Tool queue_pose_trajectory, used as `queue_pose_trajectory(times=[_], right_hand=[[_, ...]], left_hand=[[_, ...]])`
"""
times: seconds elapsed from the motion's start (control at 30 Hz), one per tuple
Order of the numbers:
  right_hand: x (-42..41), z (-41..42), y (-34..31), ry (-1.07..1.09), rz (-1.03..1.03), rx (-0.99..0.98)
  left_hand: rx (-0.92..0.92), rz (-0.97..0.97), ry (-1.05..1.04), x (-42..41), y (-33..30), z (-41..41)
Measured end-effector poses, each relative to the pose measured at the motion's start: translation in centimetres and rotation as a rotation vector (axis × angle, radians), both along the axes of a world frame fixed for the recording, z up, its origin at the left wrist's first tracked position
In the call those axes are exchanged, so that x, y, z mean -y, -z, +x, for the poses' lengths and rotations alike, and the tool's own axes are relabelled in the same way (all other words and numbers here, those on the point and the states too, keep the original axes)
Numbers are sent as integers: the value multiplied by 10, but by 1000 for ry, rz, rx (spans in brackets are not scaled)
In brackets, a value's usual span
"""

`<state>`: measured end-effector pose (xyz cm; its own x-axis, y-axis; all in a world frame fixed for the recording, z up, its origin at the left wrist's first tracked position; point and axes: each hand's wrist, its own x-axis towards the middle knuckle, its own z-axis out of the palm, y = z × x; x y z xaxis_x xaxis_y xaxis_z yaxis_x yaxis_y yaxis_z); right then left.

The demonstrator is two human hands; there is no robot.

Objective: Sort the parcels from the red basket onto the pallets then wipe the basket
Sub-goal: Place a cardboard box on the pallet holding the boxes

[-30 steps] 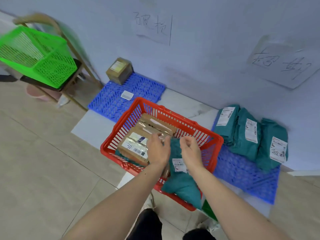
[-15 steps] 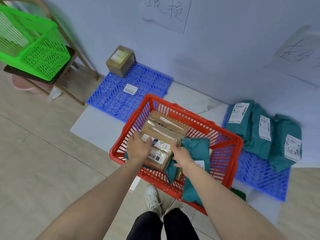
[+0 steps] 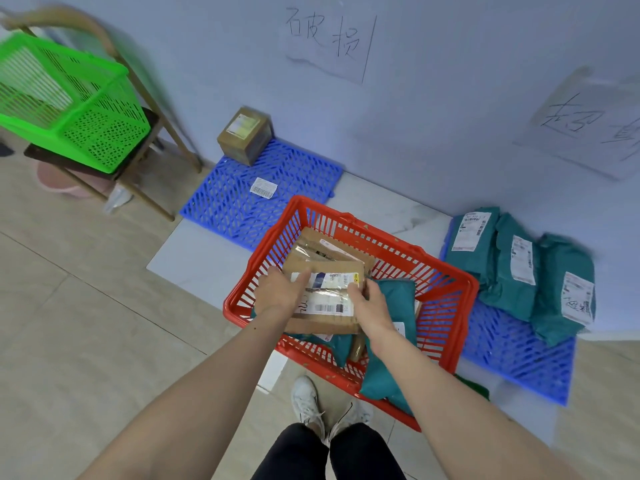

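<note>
Cardboard parcel [image 3: 325, 299] gripped between both hands' fingers [image 3: 356, 292], above red basket [image 3: 446, 327]

I see an evenly lit scene, bright and soft, with no hard shadows and no source I can place. The wall [image 3: 450, 116] carries a cool bluish cast. Motion blur smears the green basket [image 3: 69, 102] and the chair [image 3: 149, 109] behind it at the upper left; the bags [image 3: 519, 268] at the right edge are soft too. Near the red basket [image 3: 446, 306] detail stays sharp. Wide-angle distortion bends the floor [image 3: 86, 306] lines and stretches my forearms.
</note>
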<state>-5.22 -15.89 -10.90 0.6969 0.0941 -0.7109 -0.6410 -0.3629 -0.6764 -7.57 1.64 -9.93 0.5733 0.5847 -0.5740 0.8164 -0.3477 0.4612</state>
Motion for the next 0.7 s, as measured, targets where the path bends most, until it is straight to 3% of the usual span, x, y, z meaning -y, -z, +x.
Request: queue_pose_trajectory(times=[0.13,0.33,0.6,0.7], right_hand=[[34,13,3,8,63,-3],[72,23,-59,17,187,51],[99,40,-87,5,202,87],[100,40,-89,74,191,132]], left_hand=[[30,-93,14,18,-30,1],[46,-322,40,39,-55,-2],[-2,-684,201,61,-73,4],[69,-712,205,70,-75,3]])
